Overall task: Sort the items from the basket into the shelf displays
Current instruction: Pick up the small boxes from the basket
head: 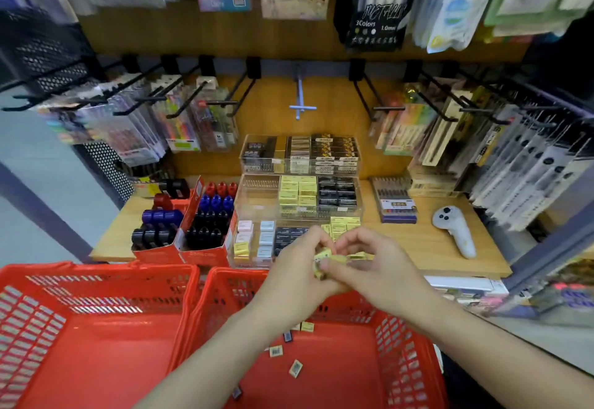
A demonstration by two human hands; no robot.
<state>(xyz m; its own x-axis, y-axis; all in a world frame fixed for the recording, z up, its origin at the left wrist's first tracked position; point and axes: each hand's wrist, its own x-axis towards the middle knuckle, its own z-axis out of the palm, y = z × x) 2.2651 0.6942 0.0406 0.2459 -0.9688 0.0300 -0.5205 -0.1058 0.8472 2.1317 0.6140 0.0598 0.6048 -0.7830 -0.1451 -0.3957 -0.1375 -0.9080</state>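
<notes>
- Small yellow boxes (324, 262): a handful, held between both hands above the far rim of the right-hand red basket (405, 354). How many there are is hard to tell, as the fingers cover them.
- Left hand (297, 267): fingers curled round the near side of the bundle, cupping it from below.
- Right hand (369, 260): thumb and fingertips pinch the far side of the same bundle; both hands meet on it.
- Clear plastic display (257, 206): just beyond the grip, in stepped tiers. Its front tier holds a yellow stack (345, 223) right behind the knuckles; that looks the matching slot.
- Advice for the step: square the boxes into one flat stack in the left hand, labels facing one way, then feed them with the right hand into the yellow slot a few at a time.
- Risk: a loose pinch may drop boxes back below the grip.
- Loose small boxes (295, 368): lying on the basket floor beneath the wrists, not yet sorted.
- Left red basket (96, 328): beside the left forearm.
</notes>
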